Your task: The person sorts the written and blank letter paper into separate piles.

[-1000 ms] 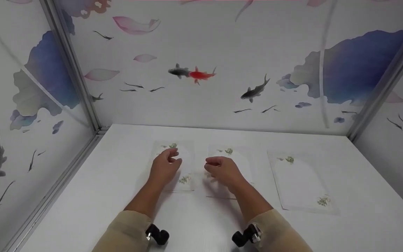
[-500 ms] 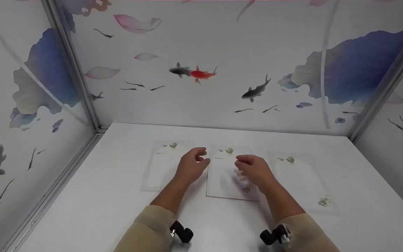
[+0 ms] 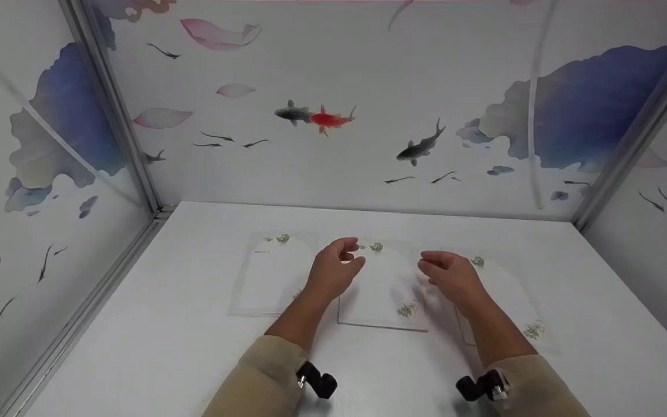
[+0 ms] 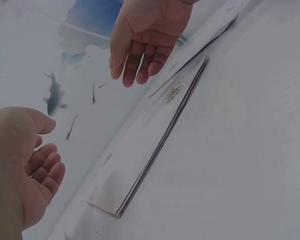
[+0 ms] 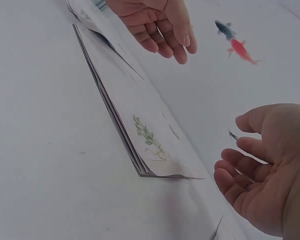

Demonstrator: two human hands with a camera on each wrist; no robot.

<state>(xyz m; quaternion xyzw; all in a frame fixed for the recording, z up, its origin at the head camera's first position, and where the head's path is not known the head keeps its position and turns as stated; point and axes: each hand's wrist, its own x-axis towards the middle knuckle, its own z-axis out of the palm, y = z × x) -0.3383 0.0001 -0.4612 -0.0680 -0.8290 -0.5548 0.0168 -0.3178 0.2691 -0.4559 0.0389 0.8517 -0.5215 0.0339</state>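
Note:
Three thin stacks of printed paper with green plant motifs lie in a row on the white table. Above the middle stack (image 3: 374,295), my two hands are held apart, one near each long side. My left hand (image 3: 336,269) overlaps its upper left edge in the head view, fingers loosely bent and holding nothing. Between the middle and right stacks hovers my right hand (image 3: 454,279), also holding nothing. Several layered sheets show along the near edge of the middle stack (image 5: 127,120) in the right wrist view. My left forearm partly hides the left stack (image 3: 267,284); my right covers part of the right stack (image 3: 504,307).
The white table (image 3: 194,359) ends at a back wall (image 3: 333,174) painted with fish and petals. Side walls with metal posts (image 3: 116,116) stand left and right. A black clamp-like mount (image 3: 317,380) sits by the left sleeve, another (image 3: 482,386) by the right.
Both hands have moved right, from over the left and middle stacks to the sides of the middle stack. The left stack is more exposed now. The stacks stay in place.

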